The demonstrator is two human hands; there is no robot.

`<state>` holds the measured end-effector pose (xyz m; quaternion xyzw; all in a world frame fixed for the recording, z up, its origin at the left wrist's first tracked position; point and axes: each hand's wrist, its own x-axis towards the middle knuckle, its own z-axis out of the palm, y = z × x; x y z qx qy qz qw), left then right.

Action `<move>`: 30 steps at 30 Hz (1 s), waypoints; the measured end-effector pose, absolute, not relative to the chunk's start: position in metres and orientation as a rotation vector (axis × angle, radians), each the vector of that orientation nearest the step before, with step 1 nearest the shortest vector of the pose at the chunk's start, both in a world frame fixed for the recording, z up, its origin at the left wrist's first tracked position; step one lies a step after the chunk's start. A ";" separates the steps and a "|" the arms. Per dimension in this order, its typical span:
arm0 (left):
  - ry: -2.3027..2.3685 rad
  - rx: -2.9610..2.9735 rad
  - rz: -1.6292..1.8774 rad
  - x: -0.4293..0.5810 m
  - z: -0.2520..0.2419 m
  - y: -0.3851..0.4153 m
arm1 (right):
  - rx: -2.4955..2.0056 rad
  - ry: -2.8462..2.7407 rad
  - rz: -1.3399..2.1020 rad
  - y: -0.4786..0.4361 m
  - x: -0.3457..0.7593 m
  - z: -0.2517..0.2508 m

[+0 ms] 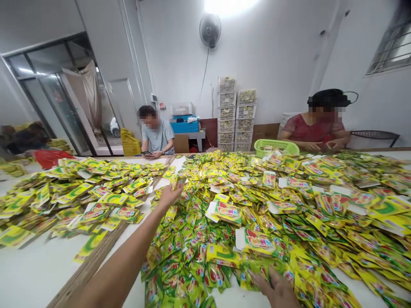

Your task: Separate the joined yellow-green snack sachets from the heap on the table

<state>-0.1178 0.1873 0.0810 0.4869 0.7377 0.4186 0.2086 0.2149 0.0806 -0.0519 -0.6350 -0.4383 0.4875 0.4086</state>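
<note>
My left hand (170,194) reaches forward over the far part of the heap, its fingers closed on a small yellow packet (177,182), slightly blurred. Low in the picture, my right hand (278,291) lies at the near edge of the pile with thumb and fingers apart, touching or just above green and yellow sachets (253,271). Just beyond it rests a yellow-green TWINS carton (257,242) with its white flap raised. Another yellow carton (223,255) lies on its side among the sachets. More flap-open cartons, such as a TWINS box (226,210), are scattered on top.
A wooden strip (93,261) divides the white table; a pile of filled-looking cartons (96,201) lies left of it. A green basket (279,146) stands at the back. Two people sit across the table. Stacked white crates (226,112) and a wall fan (210,30) are behind.
</note>
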 end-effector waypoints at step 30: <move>1.458 1.692 0.781 0.017 0.027 0.023 | -1.139 -1.928 1.082 0.060 0.221 0.017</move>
